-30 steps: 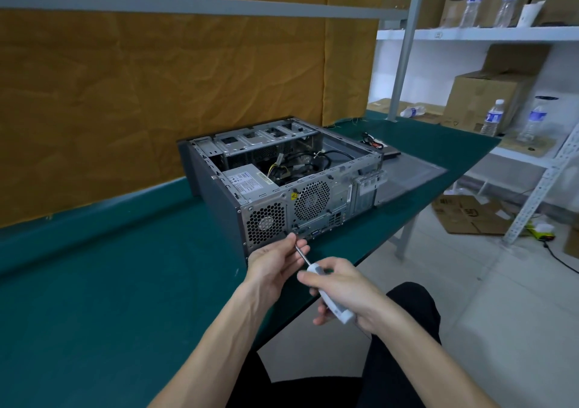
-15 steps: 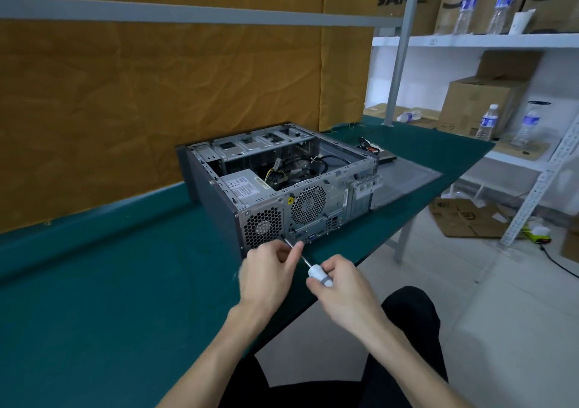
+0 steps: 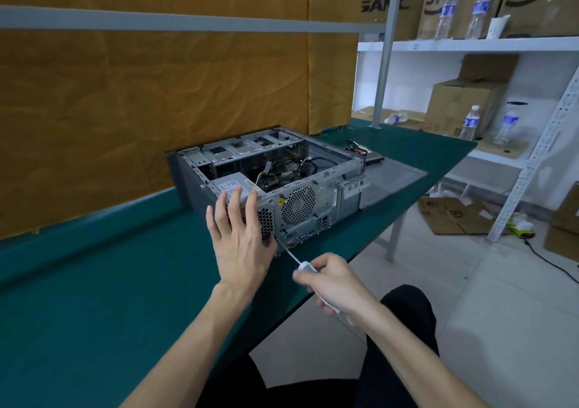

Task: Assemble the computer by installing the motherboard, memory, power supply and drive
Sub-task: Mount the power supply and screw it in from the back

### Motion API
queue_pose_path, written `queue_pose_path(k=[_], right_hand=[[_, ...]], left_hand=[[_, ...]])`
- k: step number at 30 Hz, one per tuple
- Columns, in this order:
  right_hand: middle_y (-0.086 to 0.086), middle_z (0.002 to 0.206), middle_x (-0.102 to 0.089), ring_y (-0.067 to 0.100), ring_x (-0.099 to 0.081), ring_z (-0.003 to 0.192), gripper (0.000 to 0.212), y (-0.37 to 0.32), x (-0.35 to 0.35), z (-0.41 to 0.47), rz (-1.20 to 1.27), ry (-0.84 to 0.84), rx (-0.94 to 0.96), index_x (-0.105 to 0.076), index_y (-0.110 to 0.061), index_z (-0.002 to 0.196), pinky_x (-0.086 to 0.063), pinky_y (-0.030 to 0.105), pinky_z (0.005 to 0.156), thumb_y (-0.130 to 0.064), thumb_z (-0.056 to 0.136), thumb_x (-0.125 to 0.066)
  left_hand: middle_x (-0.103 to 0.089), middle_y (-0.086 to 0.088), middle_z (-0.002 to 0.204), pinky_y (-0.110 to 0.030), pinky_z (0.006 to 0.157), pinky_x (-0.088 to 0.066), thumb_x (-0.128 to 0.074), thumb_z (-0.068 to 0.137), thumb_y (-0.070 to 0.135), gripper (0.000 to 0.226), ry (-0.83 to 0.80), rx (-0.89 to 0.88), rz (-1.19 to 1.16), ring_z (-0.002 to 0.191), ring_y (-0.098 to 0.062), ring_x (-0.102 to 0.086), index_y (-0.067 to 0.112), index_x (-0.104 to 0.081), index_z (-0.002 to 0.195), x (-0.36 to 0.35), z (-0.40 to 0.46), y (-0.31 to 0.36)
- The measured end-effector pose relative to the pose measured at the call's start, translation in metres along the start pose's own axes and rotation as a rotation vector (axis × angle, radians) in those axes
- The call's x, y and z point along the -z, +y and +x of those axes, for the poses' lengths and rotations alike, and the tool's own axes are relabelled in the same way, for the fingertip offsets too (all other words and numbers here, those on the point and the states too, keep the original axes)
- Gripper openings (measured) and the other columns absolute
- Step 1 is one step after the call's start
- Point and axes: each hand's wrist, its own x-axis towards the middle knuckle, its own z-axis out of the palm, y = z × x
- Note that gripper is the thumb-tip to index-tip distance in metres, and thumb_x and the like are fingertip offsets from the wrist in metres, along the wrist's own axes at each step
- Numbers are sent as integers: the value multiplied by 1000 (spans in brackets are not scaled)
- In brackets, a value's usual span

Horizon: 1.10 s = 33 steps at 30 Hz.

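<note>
An open grey computer case lies on the green table, its rear panel with two fan grilles facing me. The power supply sits in the case's near left corner, with cables behind it. My left hand is raised with straight, spread fingers against the rear left of the case, fingertips at the power supply's top edge. My right hand grips a white-handled screwdriver, whose thin shaft points at the lower rear panel beside my left hand. A drive with cables lies beyond the case.
The grey side panel lies flat to the right of the case. A metal post stands at the table's far end. Shelves with cardboard boxes and water bottles line the right wall. Flattened cardboard lies on the floor.
My left hand has let go of the screwdriver shaft, opened and risen up against the case's rear left. My right hand keeps the screwdriver aimed at the rear panel.
</note>
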Motion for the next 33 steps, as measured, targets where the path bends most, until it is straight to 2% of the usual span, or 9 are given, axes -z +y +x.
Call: queue_pose_path(k=[3, 7, 11, 13, 16, 21, 24, 28, 33], right_hand=[[6, 88, -65, 14, -56, 56, 25, 0, 3, 2, -143, 86, 61, -56, -21, 98, -40, 26, 45, -28, 86, -77], [12, 81, -72, 11, -62, 50, 24, 1, 2, 2, -173, 78, 128, -64, -7, 95, -46, 29, 47, -31, 95, -66], [1, 77, -74, 13, -55, 52, 33, 2, 4, 2, -141, 34, 81, -66, -9, 98, -44, 26, 46, -40, 103, -56], [1, 83, -72, 11, -56, 55, 30, 1, 4, 1, -94, 39, 71, -65, -11, 103, -39, 24, 44, -40, 98, -63], [-3, 94, -62, 11, -61, 71, 27, 0, 5, -1, -271, 167, 132, -55, -22, 97, -41, 24, 52, -38, 88, -76], [4, 71, -72, 12, -59, 48, 30, -6, 7, -1, 67, -12, 25, -65, -4, 98, -42, 23, 41, -34, 98, -66], [5, 73, -69, 13, -55, 50, 30, -4, 6, -2, 53, -59, -9, -65, -6, 99, -41, 24, 43, -35, 100, -61], [7, 73, -64, 14, -58, 52, 21, -3, 5, 2, -25, 42, 43, -62, -14, 89, -42, 26, 43, -24, 86, -80], [4, 67, -69, 14, -56, 46, 33, -8, 4, 3, 76, -39, -12, -67, -2, 93, -40, 24, 40, -34, 99, -62]], left_hand=[[-38, -18, 149, -56, 120, -22, -83, 61, 33, 96, 1, -15, -33, 140, -42, -30, 11, -41, 144, -2, 1, -2], [-39, -17, 146, -57, 118, -25, -84, 59, 32, 99, -16, -6, -43, 139, -42, -28, 11, -40, 145, -4, -1, -1], [-39, -17, 144, -57, 116, -28, -81, 59, 29, 96, -8, 10, -43, 138, -42, -28, 10, -40, 145, -5, -2, 0], [-39, -16, 145, -57, 115, -28, -81, 59, 30, 97, -15, 6, -44, 139, -42, -28, 10, -40, 145, -5, -2, -1], [-39, -16, 145, -57, 115, -29, -82, 60, 30, 98, -22, 5, -44, 139, -42, -28, 10, -39, 146, -6, -2, -1], [-40, -17, 144, -57, 113, -31, -82, 61, 32, 98, -37, 7, -45, 138, -42, -28, 9, -39, 147, -5, -2, -1], [-40, -17, 143, -57, 113, -31, -82, 62, 34, 99, -45, -6, -42, 138, -42, -28, 9, -39, 147, -4, -3, -3], [-41, -17, 142, -56, 112, -32, -82, 63, 35, 98, -51, -8, -40, 138, -42, -29, 10, -40, 148, -3, -3, -3], [-42, -17, 142, -57, 111, -33, -83, 64, 37, 99, -56, -13, -37, 137, -42, -29, 10, -39, 148, -3, -3, -4]])
